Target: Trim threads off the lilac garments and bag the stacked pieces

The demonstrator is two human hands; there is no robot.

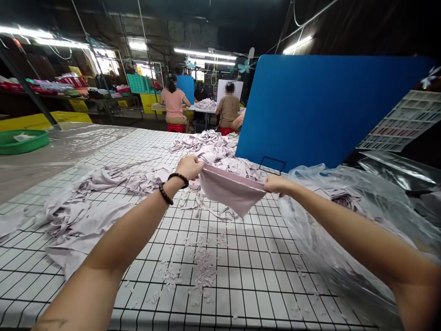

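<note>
A pale pinkish-mauve piece of fabric (231, 189) is stretched between my two hands above the table, its lower part hanging to a point. My left hand (189, 167), with dark bead bracelets at the wrist, pinches its left upper corner. At the other end, my right hand (277, 184) grips the right upper corner in closed fingers. Behind the cloth lies a heap of similar fabric pieces (213, 148). More crumpled fabric (79, 230) spreads along the left side of the table. Small cut scraps (205, 269) are scattered on the tabletop in front of me.
The table (255, 285) has a white cover with a black grid. To the right sits a clear plastic bag (310, 207) with fabric inside, near a large blue board (310, 110). A green basin (24, 142) stands at far left. People (175, 103) sit working beyond.
</note>
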